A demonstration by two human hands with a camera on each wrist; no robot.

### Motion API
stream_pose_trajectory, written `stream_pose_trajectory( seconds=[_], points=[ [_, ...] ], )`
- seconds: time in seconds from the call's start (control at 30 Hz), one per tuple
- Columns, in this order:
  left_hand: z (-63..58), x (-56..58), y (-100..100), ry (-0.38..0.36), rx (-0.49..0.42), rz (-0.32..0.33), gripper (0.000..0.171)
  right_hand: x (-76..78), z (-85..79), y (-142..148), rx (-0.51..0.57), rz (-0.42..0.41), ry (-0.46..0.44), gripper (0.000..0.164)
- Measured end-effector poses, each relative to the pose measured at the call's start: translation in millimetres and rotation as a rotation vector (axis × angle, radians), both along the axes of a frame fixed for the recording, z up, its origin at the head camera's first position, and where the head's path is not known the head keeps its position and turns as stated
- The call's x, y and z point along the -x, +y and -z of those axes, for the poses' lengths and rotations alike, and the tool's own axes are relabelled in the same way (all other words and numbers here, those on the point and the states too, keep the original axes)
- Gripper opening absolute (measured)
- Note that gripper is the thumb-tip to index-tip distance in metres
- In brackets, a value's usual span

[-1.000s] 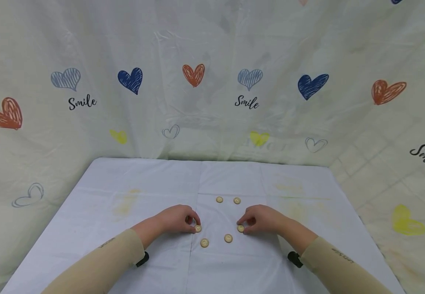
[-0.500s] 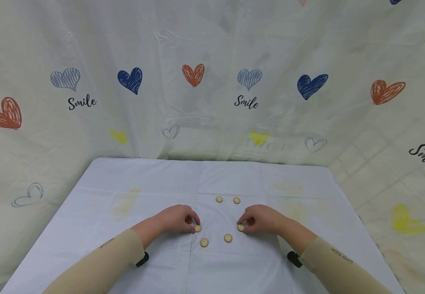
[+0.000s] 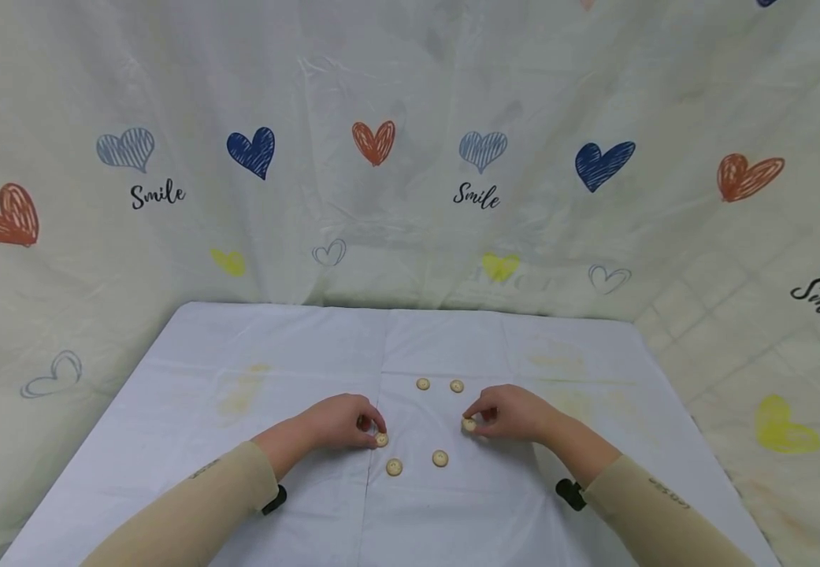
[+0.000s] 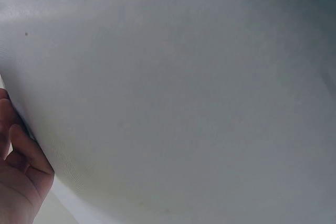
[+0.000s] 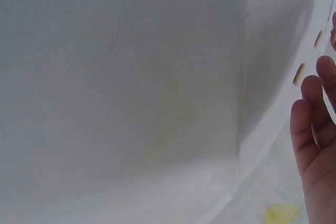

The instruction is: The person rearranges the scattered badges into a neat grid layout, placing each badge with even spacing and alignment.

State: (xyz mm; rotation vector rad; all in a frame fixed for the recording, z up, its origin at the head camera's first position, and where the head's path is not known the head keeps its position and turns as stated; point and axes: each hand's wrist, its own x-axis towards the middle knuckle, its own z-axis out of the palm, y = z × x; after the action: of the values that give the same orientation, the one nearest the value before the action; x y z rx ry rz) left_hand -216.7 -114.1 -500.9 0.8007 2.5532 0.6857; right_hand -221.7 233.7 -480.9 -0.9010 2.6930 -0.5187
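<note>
Several round pale wooden buttons lie in a loose ring on the white-covered table. My left hand (image 3: 346, 421) pinches the left button (image 3: 381, 439) between thumb and index finger, low at the cloth. On the other side my right hand (image 3: 516, 413) pinches the right button (image 3: 469, 424) by its edge. Two buttons lie behind, a far-left button (image 3: 423, 384) and a far-right button (image 3: 457, 386). In front are a near-left button (image 3: 394, 467) and a near-right button (image 3: 440, 458). The left wrist view shows only part of the left hand (image 4: 23, 177), with its button hidden.
The white tablecloth (image 3: 296, 346) has fold creases and yellowish stains. Behind the table's far edge hangs a pale curtain (image 3: 410, 71) printed with hearts and "Smile". Both forearms wear beige sleeves, with a dark wrist device (image 3: 570, 494) under the right one.
My right hand has moved the right button away from me and slightly to the right, toward the far-right button. The left hand and the other buttons have stayed put.
</note>
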Motion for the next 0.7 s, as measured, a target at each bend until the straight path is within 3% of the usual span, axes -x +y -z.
stream_pose_trajectory(
  seconds=[0.23, 0.47, 0.7],
  points=[
    [2.8, 2.2, -1.5, 0.010, 0.009, 0.005, 0.012, 12.6, -0.9, 16.0, 0.041, 0.044, -0.003, 0.017],
    [-1.9, 0.6, 0.0, -0.003, 0.005, 0.008, 0.012, 30.8, -1.2, 35.5, 0.059, 0.191, -0.039, 0.020],
    [-4.4, 0.6, 0.6, 0.001, 0.023, 0.010, 0.012, 42.8, 3.3, 44.1, 0.066, 0.266, -0.081, 0.022]
  ],
)
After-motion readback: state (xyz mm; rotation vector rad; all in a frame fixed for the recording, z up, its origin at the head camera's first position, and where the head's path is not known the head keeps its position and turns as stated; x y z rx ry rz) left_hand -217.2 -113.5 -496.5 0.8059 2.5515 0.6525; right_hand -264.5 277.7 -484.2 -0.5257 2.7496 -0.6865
